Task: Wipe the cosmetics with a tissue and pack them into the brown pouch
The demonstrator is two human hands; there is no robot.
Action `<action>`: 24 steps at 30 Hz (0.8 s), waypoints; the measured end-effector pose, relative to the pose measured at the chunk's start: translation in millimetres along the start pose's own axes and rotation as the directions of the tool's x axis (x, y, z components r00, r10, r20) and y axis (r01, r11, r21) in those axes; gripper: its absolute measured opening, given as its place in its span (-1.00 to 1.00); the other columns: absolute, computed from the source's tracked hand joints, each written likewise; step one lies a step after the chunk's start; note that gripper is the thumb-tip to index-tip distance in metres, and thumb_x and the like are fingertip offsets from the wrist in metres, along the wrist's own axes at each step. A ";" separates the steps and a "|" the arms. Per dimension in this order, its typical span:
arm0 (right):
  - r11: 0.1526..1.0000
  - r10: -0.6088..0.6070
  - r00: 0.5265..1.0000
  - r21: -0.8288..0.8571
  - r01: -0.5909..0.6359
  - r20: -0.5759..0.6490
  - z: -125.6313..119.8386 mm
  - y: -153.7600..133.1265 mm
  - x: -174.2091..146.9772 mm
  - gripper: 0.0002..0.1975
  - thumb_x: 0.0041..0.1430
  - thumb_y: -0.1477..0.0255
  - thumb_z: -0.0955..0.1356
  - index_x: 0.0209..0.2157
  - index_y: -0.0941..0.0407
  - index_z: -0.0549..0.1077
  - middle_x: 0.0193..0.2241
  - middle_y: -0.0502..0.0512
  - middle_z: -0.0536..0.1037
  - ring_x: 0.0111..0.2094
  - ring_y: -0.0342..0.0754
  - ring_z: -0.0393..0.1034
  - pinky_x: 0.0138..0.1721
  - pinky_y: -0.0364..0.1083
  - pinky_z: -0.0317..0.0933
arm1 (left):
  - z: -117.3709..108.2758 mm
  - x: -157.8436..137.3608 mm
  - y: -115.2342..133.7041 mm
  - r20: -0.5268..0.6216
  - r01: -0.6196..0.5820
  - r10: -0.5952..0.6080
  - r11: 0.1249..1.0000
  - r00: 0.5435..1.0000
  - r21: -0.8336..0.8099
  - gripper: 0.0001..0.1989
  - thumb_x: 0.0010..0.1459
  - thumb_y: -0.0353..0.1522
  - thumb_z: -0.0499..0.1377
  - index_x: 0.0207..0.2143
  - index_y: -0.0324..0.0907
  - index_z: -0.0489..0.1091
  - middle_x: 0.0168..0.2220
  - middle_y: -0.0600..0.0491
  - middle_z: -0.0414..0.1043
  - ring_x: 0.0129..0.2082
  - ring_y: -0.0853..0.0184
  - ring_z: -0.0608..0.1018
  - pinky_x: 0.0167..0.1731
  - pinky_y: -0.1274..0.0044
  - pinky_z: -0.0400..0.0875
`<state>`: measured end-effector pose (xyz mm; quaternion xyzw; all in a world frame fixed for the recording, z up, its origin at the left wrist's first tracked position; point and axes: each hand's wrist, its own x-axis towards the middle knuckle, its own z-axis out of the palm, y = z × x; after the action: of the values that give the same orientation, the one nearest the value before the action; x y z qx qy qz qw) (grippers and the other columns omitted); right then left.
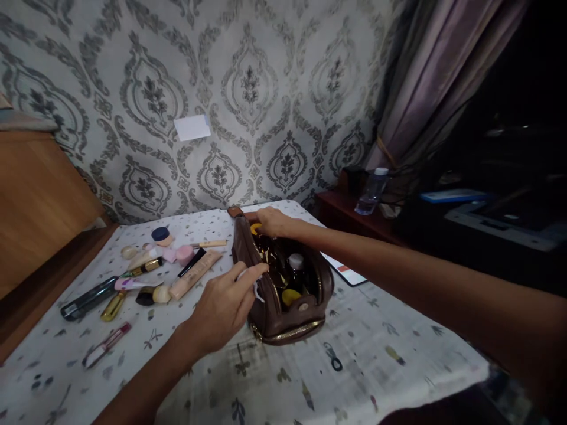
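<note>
A brown makeup bag (283, 324) with gold zippers lies unzipped on the cloth-covered table. Inside it I see a bottle with a pale cap (296, 261), a yellow round item (291, 296) and another yellow piece (256, 228). My right hand (275, 223) is at the bag's far end, fingers curled over the edge beside the brown strap; the fingertips are partly hidden. Against the bag's near left side, my left hand (228, 304) is closed with a bit of white tissue (258, 293) showing between its fingers.
Left of the bag lie several cosmetics, among them a beige tube (195, 275), a pink jar (185, 255), a dark-lidded jar (162, 236), a dark bottle (88, 298) and a lip gloss tube (106, 345). A phone or tablet (349, 276) lies to the right; behind stands a water bottle (372, 192).
</note>
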<state>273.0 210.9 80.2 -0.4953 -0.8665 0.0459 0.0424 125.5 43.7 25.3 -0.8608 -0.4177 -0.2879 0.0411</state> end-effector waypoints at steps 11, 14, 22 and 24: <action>0.808 -0.190 0.732 0.319 0.495 -0.654 -10.0 -59.7 -105.3 -0.77 0.31 0.47 0.26 -0.39 0.18 0.50 -0.51 0.03 0.51 -0.47 -0.15 0.35 -0.40 -0.18 0.13 | -0.1 -34.2 -26.4 -0.023 0.122 -0.124 0.988 0.992 -0.093 -0.59 0.28 -0.50 -0.07 0.15 -0.16 0.28 -0.04 -0.09 0.49 -0.11 0.22 0.56 -0.10 0.37 0.48; 0.640 -0.396 0.625 0.286 0.713 -0.672 27.6 -85.2 -124.3 -0.76 0.34 0.48 0.23 -0.37 0.17 0.47 -0.45 0.06 0.52 -0.44 -0.16 0.37 -0.38 -0.20 0.17 | -4.2 -48.6 -46.4 -0.045 0.160 -0.168 0.977 0.985 -0.143 -0.68 0.24 -0.49 -0.03 -0.02 -0.16 0.39 0.02 -0.11 0.49 0.05 0.15 0.51 0.05 0.30 0.43; 0.583 -0.348 0.897 0.687 0.434 -0.272 134.1 -139.4 -92.4 -0.66 0.19 0.42 0.33 -0.65 0.12 0.26 -0.70 -0.09 0.27 -0.63 -0.21 0.10 -0.53 -0.17 -0.08 | -18.5 -85.2 -82.7 -0.036 0.428 -0.433 0.898 0.901 -0.105 -0.64 0.16 -0.50 -0.04 -0.10 -0.15 0.47 -0.14 -0.03 0.57 -0.14 0.20 0.58 -0.08 0.39 0.44; 0.443 -0.302 0.942 0.854 0.274 -0.145 146.6 -150.9 -77.5 -0.65 0.20 0.36 0.29 -0.65 0.11 0.24 -0.71 -0.09 0.27 -0.66 -0.21 0.12 -0.56 -0.18 -0.04 | -21.9 -95.6 -91.9 -0.048 0.471 -0.476 0.878 0.878 -0.081 -0.64 0.17 -0.47 -0.05 -0.10 -0.16 0.47 -0.15 -0.02 0.57 -0.14 0.20 0.57 -0.08 0.41 0.42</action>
<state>165.8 62.3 -49.1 -0.2520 -0.7976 0.4718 0.2787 0.8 30.0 -22.7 -0.7234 -0.6040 -0.3314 -0.0457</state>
